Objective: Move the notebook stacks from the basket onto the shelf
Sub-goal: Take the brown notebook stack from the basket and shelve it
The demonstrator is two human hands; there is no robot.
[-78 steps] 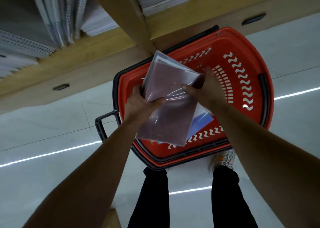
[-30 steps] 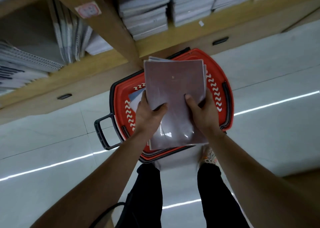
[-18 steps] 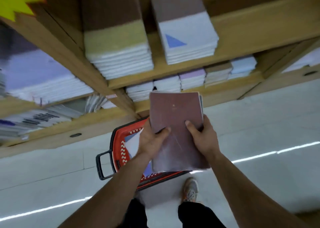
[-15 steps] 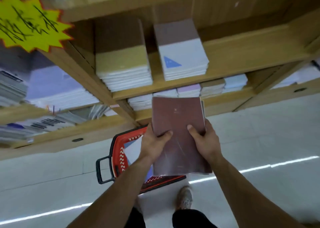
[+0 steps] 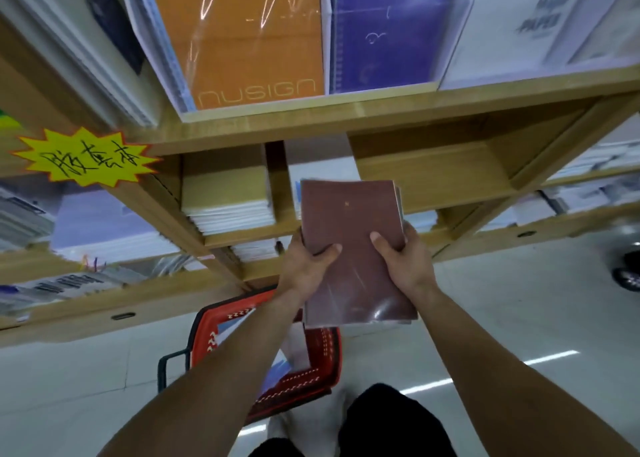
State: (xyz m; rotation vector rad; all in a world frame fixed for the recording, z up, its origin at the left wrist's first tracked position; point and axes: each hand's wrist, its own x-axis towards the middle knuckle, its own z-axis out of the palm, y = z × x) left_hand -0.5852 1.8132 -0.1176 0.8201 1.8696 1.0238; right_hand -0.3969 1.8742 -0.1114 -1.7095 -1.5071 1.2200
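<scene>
Mid-frame, your left hand (image 5: 308,262) and right hand (image 5: 405,259) grip the maroon notebook stack (image 5: 353,234) by its sides, thumbs on top, likely so it can't fan out, in front of the shelf bay (image 5: 446,189)

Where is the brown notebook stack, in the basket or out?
Out: the left hand and right hand hold the notebook stack up before the shelf, above the basket.

The left forearm (image 5: 249,352) and the notebook stack (image 5: 353,248) are covering much of the red basket (image 5: 301,384). The left hand (image 5: 304,266) and right hand (image 5: 405,262) are tucking their fingers beneath the stack, unseen. The top edge is cropping the orange notebook (image 5: 249,40).
</scene>
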